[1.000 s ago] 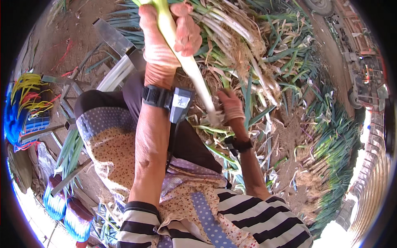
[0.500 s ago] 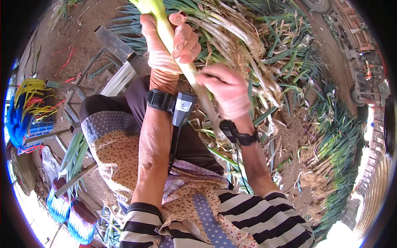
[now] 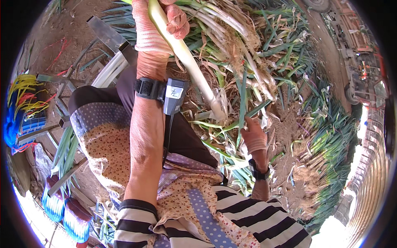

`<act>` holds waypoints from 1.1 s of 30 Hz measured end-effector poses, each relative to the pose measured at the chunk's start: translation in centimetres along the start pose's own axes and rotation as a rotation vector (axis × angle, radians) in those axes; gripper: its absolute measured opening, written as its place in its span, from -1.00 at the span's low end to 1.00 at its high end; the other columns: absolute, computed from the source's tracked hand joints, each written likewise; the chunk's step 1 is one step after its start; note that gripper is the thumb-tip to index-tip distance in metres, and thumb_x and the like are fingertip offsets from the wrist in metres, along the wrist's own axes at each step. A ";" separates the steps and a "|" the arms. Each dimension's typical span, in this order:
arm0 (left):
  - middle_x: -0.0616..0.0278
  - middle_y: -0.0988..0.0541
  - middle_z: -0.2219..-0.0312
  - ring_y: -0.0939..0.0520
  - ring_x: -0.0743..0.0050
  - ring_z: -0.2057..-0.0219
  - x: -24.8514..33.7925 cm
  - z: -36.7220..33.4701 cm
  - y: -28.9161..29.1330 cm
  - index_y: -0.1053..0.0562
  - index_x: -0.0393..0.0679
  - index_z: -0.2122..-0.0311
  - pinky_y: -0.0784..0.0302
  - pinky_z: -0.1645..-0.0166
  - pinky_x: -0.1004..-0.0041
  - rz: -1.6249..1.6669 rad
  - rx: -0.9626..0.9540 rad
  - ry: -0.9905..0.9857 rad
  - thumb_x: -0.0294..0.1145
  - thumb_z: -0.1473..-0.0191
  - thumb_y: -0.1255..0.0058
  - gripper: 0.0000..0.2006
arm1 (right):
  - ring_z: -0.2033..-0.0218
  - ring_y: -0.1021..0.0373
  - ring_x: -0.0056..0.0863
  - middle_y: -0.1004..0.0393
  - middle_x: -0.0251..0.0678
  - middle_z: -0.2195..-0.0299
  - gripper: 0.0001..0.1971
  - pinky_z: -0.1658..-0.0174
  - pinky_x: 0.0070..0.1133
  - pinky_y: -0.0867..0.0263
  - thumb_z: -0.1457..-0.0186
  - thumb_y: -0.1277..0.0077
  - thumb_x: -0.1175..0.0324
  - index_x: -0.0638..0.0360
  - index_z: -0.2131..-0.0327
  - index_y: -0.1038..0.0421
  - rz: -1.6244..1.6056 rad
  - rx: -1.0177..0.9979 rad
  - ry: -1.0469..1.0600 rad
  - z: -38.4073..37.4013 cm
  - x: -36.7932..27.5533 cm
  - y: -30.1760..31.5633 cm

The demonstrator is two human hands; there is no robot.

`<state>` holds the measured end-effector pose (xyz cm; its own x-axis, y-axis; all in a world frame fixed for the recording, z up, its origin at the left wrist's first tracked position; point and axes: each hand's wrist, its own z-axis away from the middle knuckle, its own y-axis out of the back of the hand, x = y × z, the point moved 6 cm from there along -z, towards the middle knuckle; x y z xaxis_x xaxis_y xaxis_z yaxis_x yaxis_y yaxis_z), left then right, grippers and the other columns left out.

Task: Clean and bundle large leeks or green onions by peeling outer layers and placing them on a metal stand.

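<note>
Slanting down from the left hand [image 3: 149, 35], a long leek [image 3: 188, 62] is held above the littered ground [image 3: 289, 124]. Its shank is straight, smooth and white, shaded to pale green toward the top, and its lower end is tinged dull brown. The upper part is wrapped by the fingers of the left hand. The right hand [image 3: 254, 135] is placed apart from the leek, close to a long green leaf [image 3: 242, 99]; whether anything is gripped there cannot be told. Between the right hand and the leek's lower end, loose leaves and peelings are strewn. Farther off, a heap of leeks [image 3: 225, 22] with tangled roots is piled, and a row of leeks [image 3: 335, 153] is laid at the right. At the left, a metal frame [image 3: 105, 32] is set beside the knees, near yellow and blue strips [image 3: 25, 87].
</note>
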<state>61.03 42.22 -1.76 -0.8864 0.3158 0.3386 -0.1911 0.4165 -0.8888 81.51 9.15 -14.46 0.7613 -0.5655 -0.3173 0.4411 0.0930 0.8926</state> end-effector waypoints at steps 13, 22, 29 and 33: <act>0.37 -0.34 0.80 -0.32 0.57 0.81 -0.6 0.1 1.2 -0.40 -0.15 0.36 -0.21 0.77 0.54 -0.240 0.181 0.027 0.35 0.08 0.05 -0.37 | 0.59 -0.41 -0.42 -0.45 -0.25 0.53 -0.66 0.58 -0.51 -0.33 -0.01 -0.08 0.07 0.15 0.33 -0.38 0.128 0.128 0.569 -4.1 -15.4 2.3; 0.40 -0.30 0.76 -0.24 0.60 0.78 1.6 0.5 2.0 -0.38 -0.19 0.32 -0.20 0.69 0.53 -0.458 0.452 -0.149 0.29 -0.02 0.13 -0.40 | 0.55 -0.38 -0.38 -0.45 -0.17 0.58 -0.76 0.44 -0.49 -0.26 -0.04 -0.07 0.20 0.20 0.43 -0.48 -0.524 -0.124 -0.242 0.1 -3.7 -2.9; 0.39 -0.27 0.78 -0.23 0.59 0.80 1.8 0.5 3.1 -0.37 -0.13 0.43 -0.09 0.72 0.55 -0.349 0.520 -0.097 0.28 -0.02 0.11 -0.45 | 0.48 -0.43 -0.30 -0.50 -0.14 0.49 -0.78 0.39 -0.46 -0.27 -0.06 -0.02 0.17 0.09 0.35 -0.48 -0.440 0.094 -0.156 2.2 2.0 -4.4; 0.41 -0.27 0.79 -0.21 0.60 0.83 1.2 0.4 2.1 -0.35 -0.09 0.46 -0.09 0.73 0.56 -0.320 0.434 -0.093 0.31 0.02 0.09 -0.45 | 0.33 -0.45 -0.25 -0.51 -0.16 0.32 -0.66 0.24 -0.47 -0.32 -0.04 -0.05 0.12 0.04 0.13 -0.42 -0.085 -0.225 -0.399 1.8 6.6 -5.0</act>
<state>59.45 43.18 -3.38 -0.7854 0.1459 0.6015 -0.5962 0.0827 -0.7986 83.51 3.47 -20.47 0.4949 -0.8457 -0.1994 0.6198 0.1828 0.7632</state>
